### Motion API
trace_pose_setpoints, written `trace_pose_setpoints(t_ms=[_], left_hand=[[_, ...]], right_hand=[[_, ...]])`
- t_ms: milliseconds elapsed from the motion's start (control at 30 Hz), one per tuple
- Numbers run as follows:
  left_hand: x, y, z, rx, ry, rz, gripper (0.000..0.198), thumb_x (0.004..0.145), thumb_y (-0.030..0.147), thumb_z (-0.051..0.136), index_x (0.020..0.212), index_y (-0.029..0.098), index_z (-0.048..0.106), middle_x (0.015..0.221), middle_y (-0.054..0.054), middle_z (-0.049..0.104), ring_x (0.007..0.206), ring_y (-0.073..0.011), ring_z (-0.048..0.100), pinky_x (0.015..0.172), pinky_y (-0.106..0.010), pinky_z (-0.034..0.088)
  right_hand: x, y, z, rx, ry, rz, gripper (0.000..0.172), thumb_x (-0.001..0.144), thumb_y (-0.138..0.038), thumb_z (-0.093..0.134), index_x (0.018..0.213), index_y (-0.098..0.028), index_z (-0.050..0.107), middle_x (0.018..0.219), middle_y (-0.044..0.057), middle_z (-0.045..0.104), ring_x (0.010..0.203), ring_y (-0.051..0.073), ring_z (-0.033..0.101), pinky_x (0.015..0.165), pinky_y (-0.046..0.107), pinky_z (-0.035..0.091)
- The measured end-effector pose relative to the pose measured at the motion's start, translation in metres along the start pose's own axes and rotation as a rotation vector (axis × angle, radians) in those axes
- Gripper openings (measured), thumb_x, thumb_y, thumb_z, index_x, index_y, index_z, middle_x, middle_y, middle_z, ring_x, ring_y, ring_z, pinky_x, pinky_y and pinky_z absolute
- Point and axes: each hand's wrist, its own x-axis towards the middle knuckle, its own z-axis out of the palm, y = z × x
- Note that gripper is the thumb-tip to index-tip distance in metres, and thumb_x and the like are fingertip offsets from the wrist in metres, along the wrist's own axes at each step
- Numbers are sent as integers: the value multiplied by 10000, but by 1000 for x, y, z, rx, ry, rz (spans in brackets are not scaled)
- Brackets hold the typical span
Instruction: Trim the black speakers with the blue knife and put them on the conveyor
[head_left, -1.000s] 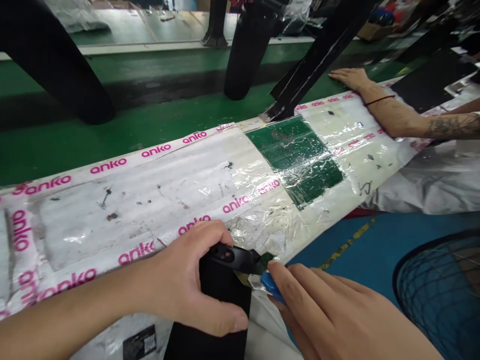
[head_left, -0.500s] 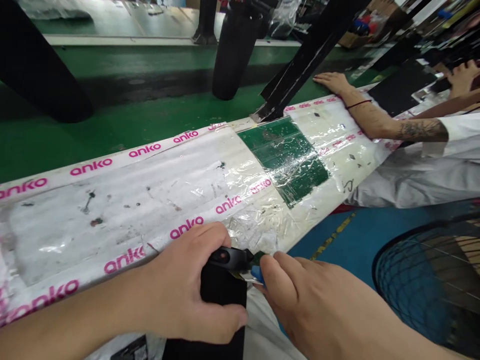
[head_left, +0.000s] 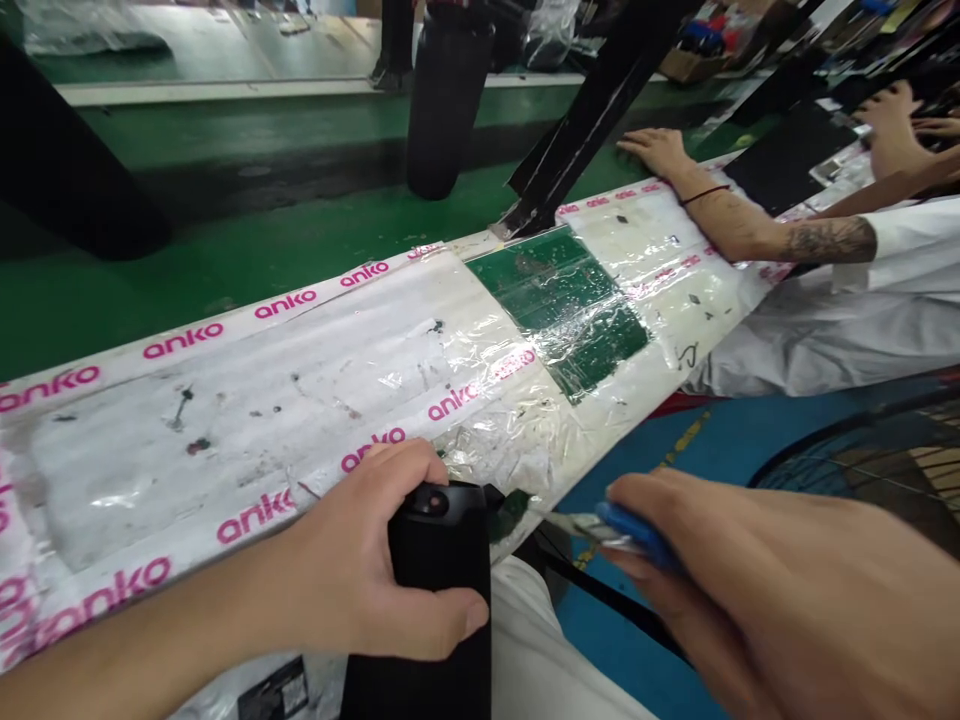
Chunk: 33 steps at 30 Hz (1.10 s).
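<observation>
My left hand (head_left: 375,560) grips a matte black casing (head_left: 446,590) from its left side. The fingers lie over its upper end, by a small round fitting, and the thumb presses its front face. At the casing's upper right corner is a small dark green scrap (head_left: 511,514); I cannot tell whether it is attached. My right hand (head_left: 757,580), blurred by motion, is closed on a blue-handled tool (head_left: 637,530) with a thin pale metal tip pointing left. This tip is close to the green scrap, and the right hand is apart from the casing.
Under my left arm runs a white bench ledge (head_left: 360,350) with pink-lettered tape and a green patch (head_left: 562,310). A black cylinder (head_left: 446,110) stands behind it, near a slanted black post (head_left: 577,120). At right are a co-worker's arm (head_left: 720,210) and a wire basket (head_left: 840,490).
My right hand has moved right, away from the casing, carrying the blue-handled tool. More of the casing's upper end and the green scrap now shows. My left hand keeps its grip.
</observation>
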Motion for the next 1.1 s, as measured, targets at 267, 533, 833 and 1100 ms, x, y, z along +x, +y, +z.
trace_pose_setpoints(t_ms=[267, 533, 833, 1100], left_hand=[[4, -5, 5, 34, 69, 101, 476, 636, 419, 862, 909, 243, 514, 877, 10, 547, 805, -208, 510, 648, -300, 420], [6, -2, 9, 30, 87, 139, 467, 605, 383, 863, 828, 234, 481, 826, 10, 530, 781, -203, 477, 626, -282, 377], [8, 0, 11, 17, 112, 160, 433, 597, 358, 840, 783, 230, 470, 788, 23, 505, 755, -195, 465, 672, -306, 370], [8, 15, 13, 117, 123, 129, 399, 590, 279, 787, 695, 225, 406, 767, 27, 482, 731, -187, 473, 721, -337, 379]], right_hand=[[10, -22, 33, 94, -36, -98, 175, 1040, -140, 307, 996, -242, 442, 680, -41, 567, 465, 175, 578, 438, 343, 362], [11, -26, 39, 103, -59, -86, 245, 886, -50, 379, 1024, -245, 433, 683, -42, 581, 457, 180, 579, 439, 346, 325], [14, -29, 36, 61, -79, -67, 337, 739, -17, 409, 965, -266, 392, 667, -32, 597, 443, 175, 585, 422, 343, 299], [12, -32, 33, 23, -134, -3, 397, 603, -35, 494, 911, -270, 410, 624, -27, 581, 392, 192, 566, 422, 326, 205]])
